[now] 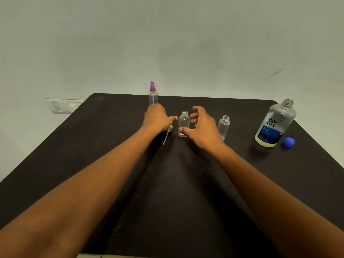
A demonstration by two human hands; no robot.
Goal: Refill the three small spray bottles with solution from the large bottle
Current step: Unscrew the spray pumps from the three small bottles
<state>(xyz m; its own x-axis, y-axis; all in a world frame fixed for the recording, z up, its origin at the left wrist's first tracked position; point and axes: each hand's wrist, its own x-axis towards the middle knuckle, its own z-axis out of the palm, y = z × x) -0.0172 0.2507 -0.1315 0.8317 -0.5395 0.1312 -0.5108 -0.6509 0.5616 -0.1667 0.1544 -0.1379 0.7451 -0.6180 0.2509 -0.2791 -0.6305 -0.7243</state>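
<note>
Three small clear spray bottles stand on the dark table (186, 183). The far left bottle (153, 97) wears a purple spray top. The middle bottle (184, 124) and the right bottle (224, 127) have bare open necks. My left hand (157, 118) is closed around a spray head just left of the middle bottle; its thin white dip tube (166, 136) slants down toward the table. My right hand (201, 125) is open, its fingers curled around the middle bottle's right side, thumb near its base. The large bottle (275, 123) stands uncapped at right with a little yellowish liquid at the bottom.
A blue cap (288, 142) lies on the table right of the large bottle. A plain pale wall rises behind, with a white switch plate (63, 106) past the table's left rear corner. The right table edge runs close behind the large bottle.
</note>
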